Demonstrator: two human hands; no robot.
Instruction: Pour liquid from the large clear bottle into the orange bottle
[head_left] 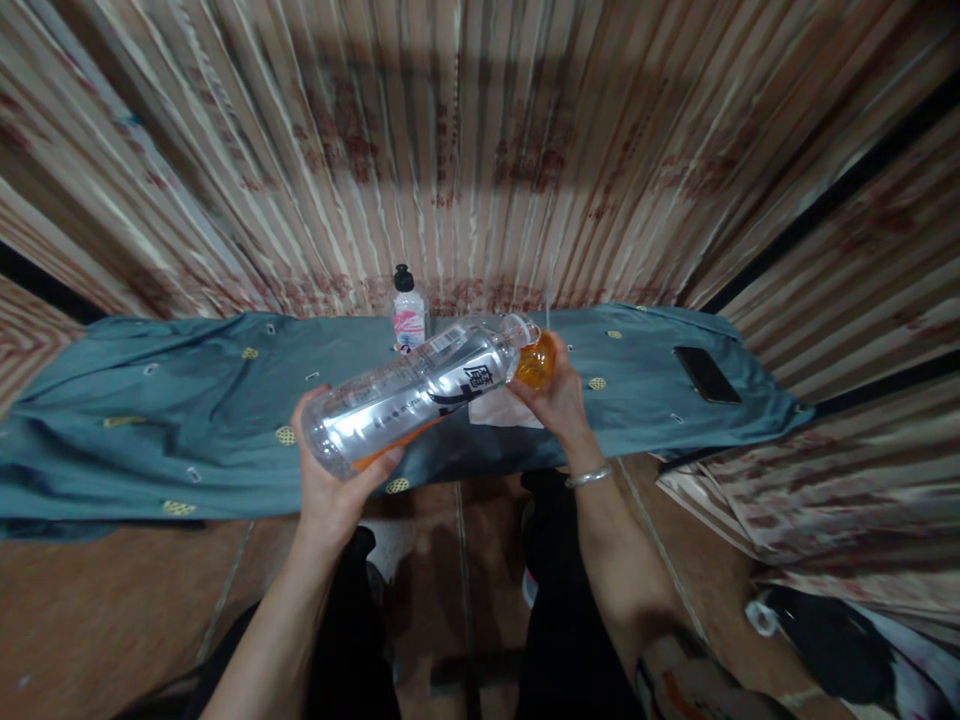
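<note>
A large clear plastic bottle [409,395] with a silver label and dark characters lies tilted in the air, its neck raised to the right. My left hand [334,470] is wrapped round its base. At the bottle's mouth, my right hand [559,390] is closed round a small rounded orange container [534,362]. The bottle's mouth overlaps the container, and I cannot tell whether they touch. A thin pale line, like a straw, rises above the container. Behind the large bottle stands a small clear bottle [409,322] with a black cap and pink label.
A blue-green patterned cloth [225,400] covers the narrow table. A white tissue or cloth [506,410] lies below the hands. At the right lies a dark phone [706,375]. Striped curtains [450,150] hang behind and at the sides. A dark bag-like object [832,640] is at lower right.
</note>
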